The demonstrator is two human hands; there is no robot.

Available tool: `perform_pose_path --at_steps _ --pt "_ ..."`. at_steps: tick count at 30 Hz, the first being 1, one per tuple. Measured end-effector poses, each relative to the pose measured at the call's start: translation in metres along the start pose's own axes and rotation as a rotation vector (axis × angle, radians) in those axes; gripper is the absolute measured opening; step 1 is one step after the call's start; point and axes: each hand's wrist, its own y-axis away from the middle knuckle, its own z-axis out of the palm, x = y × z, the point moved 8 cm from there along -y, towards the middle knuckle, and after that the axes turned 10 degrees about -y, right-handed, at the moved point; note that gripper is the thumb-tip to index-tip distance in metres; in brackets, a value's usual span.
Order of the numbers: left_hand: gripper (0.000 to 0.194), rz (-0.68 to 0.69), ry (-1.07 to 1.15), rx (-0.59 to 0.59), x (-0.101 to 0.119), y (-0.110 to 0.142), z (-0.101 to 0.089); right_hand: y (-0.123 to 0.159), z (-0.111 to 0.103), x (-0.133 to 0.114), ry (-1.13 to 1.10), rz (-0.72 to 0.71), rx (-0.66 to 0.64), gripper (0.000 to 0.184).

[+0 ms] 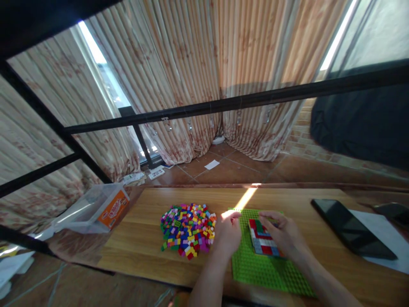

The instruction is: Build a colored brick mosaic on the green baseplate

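A green studded baseplate (255, 270) lies on the table under my hands. On it stands a flat rectangular build of toy bricks (266, 243) in red, white, blue-grey and green. My right hand (283, 233) is over the build's right side, fingers and thumb drawn together at its far edge; whatever they pinch is hidden. My left hand (229, 232) is at the baseplate's left edge with its fingers curled in, and I cannot make out anything between them. Left of that hand spreads a pile of loose multicoloured bricks (188, 228).
A black tablet-like device (353, 228) rests partly on white paper (386, 241) at the right of the wooden table (134, 247). A clear plastic bin (92, 209) with an orange label stands beyond the table's left end. Black metal bars (191, 108) cross in front of the curtains.
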Motion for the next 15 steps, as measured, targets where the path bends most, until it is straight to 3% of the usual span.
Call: perform_pose_path --at_steps 4,6,10,15 --pt "0.021 -0.08 -0.166 0.054 -0.029 0.001 -0.035 0.0 -0.01 -0.018 0.085 -0.089 0.038 0.029" --pt "0.014 -0.032 -0.254 0.051 -0.035 0.003 -0.043 0.001 -0.011 -0.022 0.09 -0.095 0.038 0.029" --pt "0.02 0.067 -0.412 0.04 -0.033 0.009 -0.042 0.002 -0.01 -0.02 0.058 -0.063 0.023 0.029" --pt "0.012 0.033 -0.47 0.064 -0.032 0.01 -0.034 0.001 -0.016 -0.016 0.029 -0.028 0.052 0.027"
